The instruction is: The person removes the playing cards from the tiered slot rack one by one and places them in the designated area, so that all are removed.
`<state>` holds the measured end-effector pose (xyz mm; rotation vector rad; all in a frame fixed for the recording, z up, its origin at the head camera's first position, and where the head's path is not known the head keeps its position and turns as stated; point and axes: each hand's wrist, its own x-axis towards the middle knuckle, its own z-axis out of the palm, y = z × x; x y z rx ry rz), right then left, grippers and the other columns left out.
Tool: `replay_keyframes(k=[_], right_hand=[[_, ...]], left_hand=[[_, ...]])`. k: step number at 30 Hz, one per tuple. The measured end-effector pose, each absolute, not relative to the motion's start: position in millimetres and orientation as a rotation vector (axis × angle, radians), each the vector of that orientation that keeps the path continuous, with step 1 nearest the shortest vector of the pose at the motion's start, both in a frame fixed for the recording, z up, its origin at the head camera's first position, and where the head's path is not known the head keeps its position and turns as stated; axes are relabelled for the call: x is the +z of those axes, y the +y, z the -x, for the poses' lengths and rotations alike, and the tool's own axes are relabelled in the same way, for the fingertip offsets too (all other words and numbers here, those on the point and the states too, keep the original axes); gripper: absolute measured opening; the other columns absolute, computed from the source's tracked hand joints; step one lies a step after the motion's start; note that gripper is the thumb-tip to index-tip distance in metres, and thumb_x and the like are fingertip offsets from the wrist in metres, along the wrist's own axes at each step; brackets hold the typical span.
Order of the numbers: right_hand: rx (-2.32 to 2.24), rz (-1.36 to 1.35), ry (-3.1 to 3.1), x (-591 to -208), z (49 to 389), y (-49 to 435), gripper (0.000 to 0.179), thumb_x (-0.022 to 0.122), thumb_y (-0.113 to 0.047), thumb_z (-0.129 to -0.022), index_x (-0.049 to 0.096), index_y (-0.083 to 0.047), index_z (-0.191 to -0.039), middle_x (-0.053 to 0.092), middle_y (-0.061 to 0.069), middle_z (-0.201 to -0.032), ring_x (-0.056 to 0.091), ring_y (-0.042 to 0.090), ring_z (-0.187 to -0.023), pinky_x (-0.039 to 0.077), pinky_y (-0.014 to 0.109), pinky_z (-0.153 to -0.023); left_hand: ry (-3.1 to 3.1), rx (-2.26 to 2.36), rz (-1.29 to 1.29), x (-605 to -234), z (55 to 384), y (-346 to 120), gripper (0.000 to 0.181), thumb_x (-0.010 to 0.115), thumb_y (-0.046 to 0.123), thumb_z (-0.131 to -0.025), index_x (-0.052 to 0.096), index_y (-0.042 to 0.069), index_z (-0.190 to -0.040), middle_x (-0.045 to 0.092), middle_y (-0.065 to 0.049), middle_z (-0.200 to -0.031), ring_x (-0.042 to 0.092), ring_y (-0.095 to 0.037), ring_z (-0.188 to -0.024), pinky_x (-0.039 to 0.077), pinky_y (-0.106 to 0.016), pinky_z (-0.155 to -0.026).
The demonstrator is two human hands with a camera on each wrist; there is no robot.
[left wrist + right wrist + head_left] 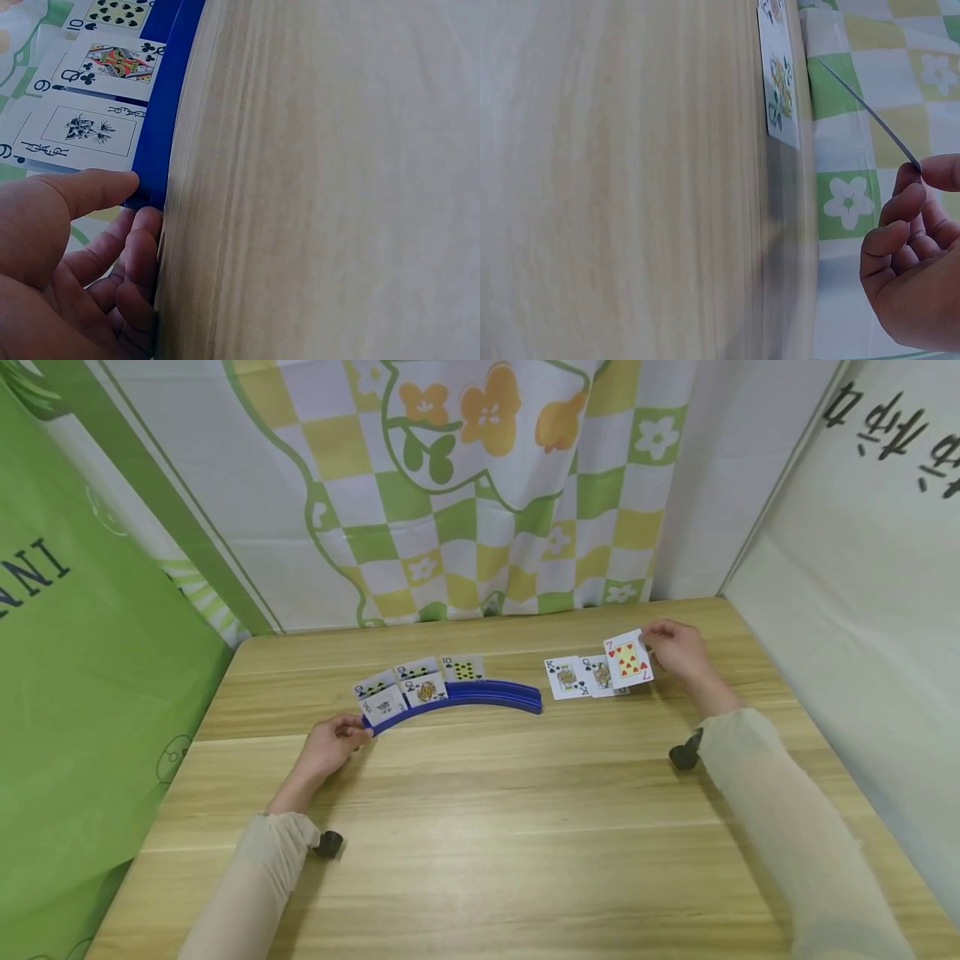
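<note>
A curved blue card holder [495, 697] stands on the table with playing cards in it. My left hand [330, 745] grips its left end, thumb on top and fingertips at the end [141, 225]. In the front row are a joker [90, 129] and a queen of clubs [120, 66]. Behind them show the tops of two black cards, and the ten of spades [465, 669] stands to their right. My right hand [678, 652] pinches the seven of hearts [628, 660] by its corner, edge-on in the right wrist view. It is raised over a face-up queen [598, 675] on the table.
Left of that queen lies a face-up king of spades [564, 678], slightly overlapped by it. The wooden table [480, 843] ends at a checkered curtain [487, 543] at the back. A green cloth [97, 635] hangs on the left, a white one [862, 577] on the right.
</note>
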<state>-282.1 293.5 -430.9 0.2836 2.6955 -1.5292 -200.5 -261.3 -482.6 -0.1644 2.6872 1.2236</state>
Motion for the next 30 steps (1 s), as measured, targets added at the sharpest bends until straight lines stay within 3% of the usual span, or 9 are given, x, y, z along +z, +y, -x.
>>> replay_keyframes(k=[6, 20, 24, 30], right_hand=[[-1.512, -0.301, 2.724, -433.8, 285.2, 300.1, 0.037, 0.053, -0.023, -0.101, 0.059, 0.003, -0.128, 0.06, -0.001, -0.091, 0.054, 0.006, -0.07, 0.045, 0.02, -0.057], [-1.386, -0.308, 2.769, -436.1, 286.5, 309.6, 0.041, 0.049, -0.024, -0.102, 0.057, 0.004, -0.13, 0.059, 0.023, -0.118, 0.055, 0.008, -0.076, 0.046, 0.02, -0.06], [-1.312, -0.297, 2.792, -439.5, 289.2, 313.7, 0.041, 0.049, -0.025, -0.102, 0.057, 0.005, -0.13, 0.058, 0.027, -0.125, 0.057, 0.022, -0.094, 0.045, 0.023, -0.07], [-1.151, -0.262, 2.84, -447.8, 294.5, 321.7, 0.042, 0.047, -0.026, -0.102, 0.056, 0.004, -0.129, 0.056, 0.03, -0.131, 0.051, 0.04, -0.118, 0.043, 0.048, -0.098]], left_hand=[[2.688, 1.23, 0.173, -482.2, 201.0, -261.5, 0.036, 0.065, 0.024, -0.096, 0.062, 0.0, -0.122, 0.068, -0.019, -0.109, 0.059, -0.017, -0.082, 0.049, -0.024, -0.065], [2.689, 1.231, 0.178, -483.8, 201.0, -261.7, 0.038, 0.066, 0.025, -0.095, 0.062, 0.0, -0.122, 0.067, -0.013, -0.102, 0.055, -0.014, -0.078, 0.046, -0.023, -0.062], [2.692, 1.224, 0.18, -483.3, 200.9, -261.5, 0.037, 0.066, 0.025, -0.095, 0.062, 0.0, -0.122, 0.067, -0.014, -0.103, 0.055, -0.014, -0.078, 0.046, -0.023, -0.063], [2.687, 1.237, 0.178, -484.4, 201.6, -261.2, 0.036, 0.066, 0.026, -0.095, 0.063, 0.001, -0.12, 0.067, -0.014, -0.102, 0.055, -0.014, -0.077, 0.046, -0.023, -0.062]])
